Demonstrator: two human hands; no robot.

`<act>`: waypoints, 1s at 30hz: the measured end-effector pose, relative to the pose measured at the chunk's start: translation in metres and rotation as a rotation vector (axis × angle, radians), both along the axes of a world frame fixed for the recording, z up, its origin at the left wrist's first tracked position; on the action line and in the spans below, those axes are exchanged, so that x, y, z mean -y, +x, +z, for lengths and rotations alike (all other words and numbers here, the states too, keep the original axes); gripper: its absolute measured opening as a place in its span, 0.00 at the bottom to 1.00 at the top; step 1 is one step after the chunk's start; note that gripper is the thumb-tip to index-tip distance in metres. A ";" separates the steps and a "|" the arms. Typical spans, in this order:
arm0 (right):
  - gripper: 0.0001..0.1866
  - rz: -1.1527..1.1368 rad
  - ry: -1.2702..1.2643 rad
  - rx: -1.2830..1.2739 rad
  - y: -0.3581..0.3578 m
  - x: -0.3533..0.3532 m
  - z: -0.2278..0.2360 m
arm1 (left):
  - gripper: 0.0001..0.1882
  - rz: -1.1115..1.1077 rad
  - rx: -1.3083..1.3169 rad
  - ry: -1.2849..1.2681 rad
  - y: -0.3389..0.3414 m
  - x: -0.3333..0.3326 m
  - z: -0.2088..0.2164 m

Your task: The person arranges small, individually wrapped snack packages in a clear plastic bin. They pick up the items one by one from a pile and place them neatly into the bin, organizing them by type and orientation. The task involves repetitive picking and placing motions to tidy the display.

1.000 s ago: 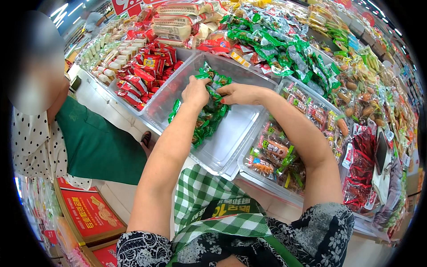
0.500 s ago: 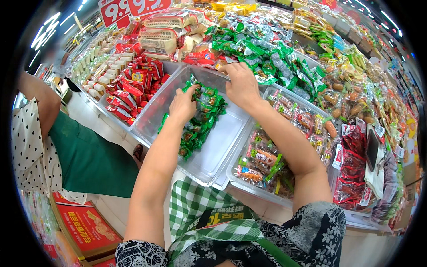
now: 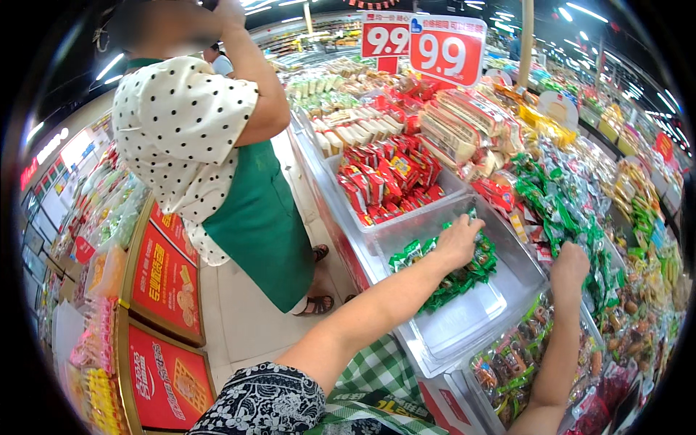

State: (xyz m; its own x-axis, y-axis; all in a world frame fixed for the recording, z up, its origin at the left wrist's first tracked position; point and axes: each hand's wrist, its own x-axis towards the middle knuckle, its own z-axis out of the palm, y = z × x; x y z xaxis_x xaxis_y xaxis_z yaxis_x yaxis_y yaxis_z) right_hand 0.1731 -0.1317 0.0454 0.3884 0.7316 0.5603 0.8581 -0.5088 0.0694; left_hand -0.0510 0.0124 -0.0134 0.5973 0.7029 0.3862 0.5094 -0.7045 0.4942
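Observation:
Small green snack packets (image 3: 453, 286) lie heaped at the far left part of a clear plastic bin (image 3: 435, 344). My left hand (image 3: 457, 243) is over this heap, its fingers bent round a green packet whose tip shows past them. To the right of the bin, my right hand (image 3: 570, 268) is closed at the edge of a large pile of green-wrapped packets (image 3: 554, 199). Its fingertips face away, so what they hold is hidden.
Beyond the bin stands a bin of red packets (image 3: 391, 181). Another bin with sausage-like wrapped snacks (image 3: 507, 355) sits below my right arm. At the left stands a person in a green apron (image 3: 261, 217), close to the counter. Price signs (image 3: 447, 51) rise behind.
The view has swung left, bringing the other person fully in. My right hand has moved from the bin's far rim to the pile at the right. My left hand stays over the heap.

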 end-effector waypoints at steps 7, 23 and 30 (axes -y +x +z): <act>0.01 0.050 0.051 0.017 -0.028 0.020 0.053 | 0.20 -0.297 0.322 0.030 0.012 0.001 0.003; 0.18 0.640 0.261 -1.277 -0.049 0.000 0.067 | 0.49 -0.609 0.709 -0.750 0.008 0.023 0.045; 0.12 0.654 0.242 -1.777 -0.068 -0.014 0.046 | 0.34 -0.432 0.385 0.116 0.008 0.020 0.039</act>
State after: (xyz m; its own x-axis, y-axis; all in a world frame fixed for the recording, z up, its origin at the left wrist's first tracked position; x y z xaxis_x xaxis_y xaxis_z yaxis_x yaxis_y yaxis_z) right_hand 0.1050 -0.1180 0.0911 0.2824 0.9591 -0.0188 -0.1166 0.0149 -0.9931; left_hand -0.0433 -0.0077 0.0255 0.6217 0.3672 0.6919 -0.0364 -0.8688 0.4938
